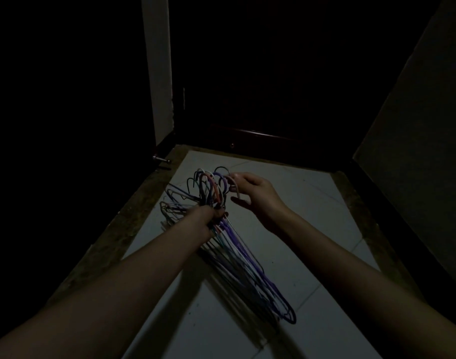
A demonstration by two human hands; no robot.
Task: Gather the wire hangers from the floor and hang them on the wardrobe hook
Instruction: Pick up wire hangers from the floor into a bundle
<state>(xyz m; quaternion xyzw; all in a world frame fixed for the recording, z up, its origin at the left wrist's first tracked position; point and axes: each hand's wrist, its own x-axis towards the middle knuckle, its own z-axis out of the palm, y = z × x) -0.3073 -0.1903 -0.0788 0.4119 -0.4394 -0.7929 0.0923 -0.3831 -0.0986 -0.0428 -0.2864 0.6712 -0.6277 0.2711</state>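
From the head camera, your left hand point(211, 213) is curled tight around the necks of a bundle of wire hangers point(237, 244), holding them up above the pale tiled floor point(312, 229). The hooks of the hangers fan out just beyond that fist, purple, white, pink and dark ones mixed together, while the bodies of the hangers slope down toward you and to your right, the lowest purple one reaching furthest. Your right hand point(253, 195) is just beside the hooks, with thumb and fingers closed in a pinch on a pale pink hook point(234, 186) at the right edge of the fan. Ahead stands a dark door point(260, 99), with a pale strip of wall point(158, 73) to its left. The room is very dim
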